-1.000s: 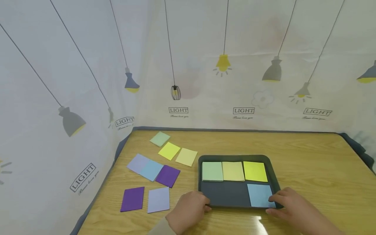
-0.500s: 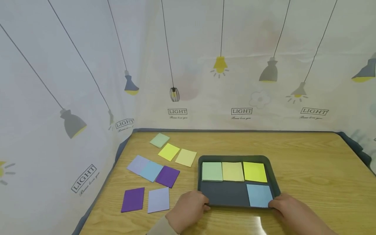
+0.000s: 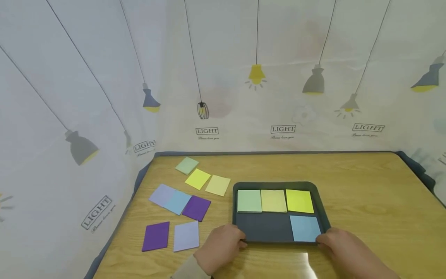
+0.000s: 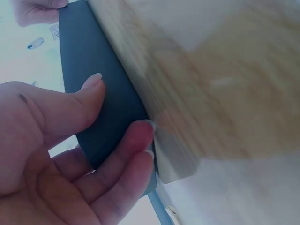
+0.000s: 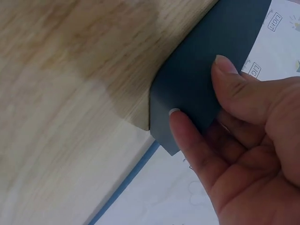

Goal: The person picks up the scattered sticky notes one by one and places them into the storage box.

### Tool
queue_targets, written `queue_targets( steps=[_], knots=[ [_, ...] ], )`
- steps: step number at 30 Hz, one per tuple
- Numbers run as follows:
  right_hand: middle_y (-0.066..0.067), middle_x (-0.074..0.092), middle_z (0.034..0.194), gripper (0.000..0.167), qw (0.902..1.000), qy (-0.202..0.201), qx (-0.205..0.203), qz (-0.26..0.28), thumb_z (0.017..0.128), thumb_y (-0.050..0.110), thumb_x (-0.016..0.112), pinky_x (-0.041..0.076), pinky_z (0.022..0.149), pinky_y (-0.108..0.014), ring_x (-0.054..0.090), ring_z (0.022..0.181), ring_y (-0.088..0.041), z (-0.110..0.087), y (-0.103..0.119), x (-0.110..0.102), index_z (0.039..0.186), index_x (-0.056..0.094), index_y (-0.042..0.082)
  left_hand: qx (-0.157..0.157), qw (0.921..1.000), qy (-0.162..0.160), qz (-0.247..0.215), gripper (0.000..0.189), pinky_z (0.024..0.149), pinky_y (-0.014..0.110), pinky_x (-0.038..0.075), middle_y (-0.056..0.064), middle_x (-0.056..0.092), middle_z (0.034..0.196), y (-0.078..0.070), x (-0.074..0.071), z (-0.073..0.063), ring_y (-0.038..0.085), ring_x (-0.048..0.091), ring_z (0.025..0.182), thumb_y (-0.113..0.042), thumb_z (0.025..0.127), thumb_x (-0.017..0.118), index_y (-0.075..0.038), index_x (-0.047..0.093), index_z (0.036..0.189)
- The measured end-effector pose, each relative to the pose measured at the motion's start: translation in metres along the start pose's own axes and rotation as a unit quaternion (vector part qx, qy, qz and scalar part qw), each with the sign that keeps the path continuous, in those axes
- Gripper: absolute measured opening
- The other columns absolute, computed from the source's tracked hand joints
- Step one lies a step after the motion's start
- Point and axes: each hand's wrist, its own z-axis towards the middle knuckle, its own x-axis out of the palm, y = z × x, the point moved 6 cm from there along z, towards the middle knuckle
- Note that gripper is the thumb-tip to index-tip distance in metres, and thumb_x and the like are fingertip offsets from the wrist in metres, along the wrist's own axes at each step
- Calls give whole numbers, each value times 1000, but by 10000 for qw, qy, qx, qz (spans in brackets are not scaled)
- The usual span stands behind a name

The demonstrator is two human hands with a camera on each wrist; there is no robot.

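A dark grey tray (image 3: 263, 228) lies on the table, its two near corners in my hands. My left hand (image 3: 223, 246) grips the near left corner, thumb (image 4: 89, 101) against the front wall and fingers bent round the corner. On the near right corner my right hand (image 3: 348, 248) holds likewise, its thumb (image 5: 227, 79) on the outer wall. Along the tray's back sit a green sticky note pad (image 3: 249, 200), a pale yellow one (image 3: 273, 200) and a bright yellow one (image 3: 299, 201). A blue sticky note pad (image 3: 305, 228) sits front right, beside bare tray floor.
Left of the tray lie loose sticky notes: green (image 3: 187, 165), bright yellow (image 3: 197, 178), pale yellow (image 3: 218, 185), lilac (image 3: 162, 194), blue (image 3: 178, 202) and purple (image 3: 196, 208). Nearer are another purple one (image 3: 155, 236) and another lilac one (image 3: 186, 236). A lamp-printed curtain (image 3: 237, 97) stands behind the table.
My right hand's fingers have moved off the blue pad and down onto the tray's near right corner. The left hand keeps its hold. The head view has shifted slightly.
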Motion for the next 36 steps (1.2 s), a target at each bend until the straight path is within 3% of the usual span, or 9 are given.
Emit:
queue_targets(
  steps=[8, 17, 26, 31, 36],
  knots=[
    [13, 61, 70, 12, 9998, -99, 72, -185, 84, 6, 77, 49, 59, -26, 48, 63, 2, 5, 1, -2, 81, 75, 18, 25, 9998, 165, -47, 13, 60, 23, 49, -11, 67, 81, 4, -3, -1, 2, 60, 72, -35, 91, 74, -25, 79, 97],
    [12, 63, 72, 17, 9998, -60, 175, -6, 84, 1, 75, 50, 61, -26, 49, 65, 2, 1, -4, -1, 82, 76, 17, 318, 9975, -431, -453, 12, 63, 16, 46, -14, 68, 85, 8, -27, 1, -5, 56, 72, -33, 97, 68, -25, 77, 99],
    [13, 64, 75, 16, 9985, 88, 530, 132, 86, 4, 74, 51, 64, -26, 52, 67, 2, 2, -6, 1, 83, 76, 20, 91, 9906, -805, -1100, 14, 66, 19, 50, -5, 71, 85, 31, -46, 11, 1, 59, 74, -19, 99, 67, -13, 79, 98],
    [13, 64, 76, 18, 9983, 134, 532, 185, 86, 3, 74, 52, 64, -27, 52, 69, 2, 0, -5, 3, 84, 76, 20, -78, 9903, -1206, -683, 12, 65, 22, 53, 1, 74, 84, 45, -55, 20, 9, 65, 72, -15, 97, 69, -9, 79, 95],
    [14, 65, 78, 18, 9973, 216, 611, 353, 87, 4, 74, 52, 65, -26, 53, 70, 2, -1, -5, 7, 86, 76, 21, -347, 9897, -1261, -587, 13, 60, 22, 47, 2, 73, 81, 61, -62, 32, 7, 56, 64, -10, 97, 68, -8, 78, 90]
  ],
)
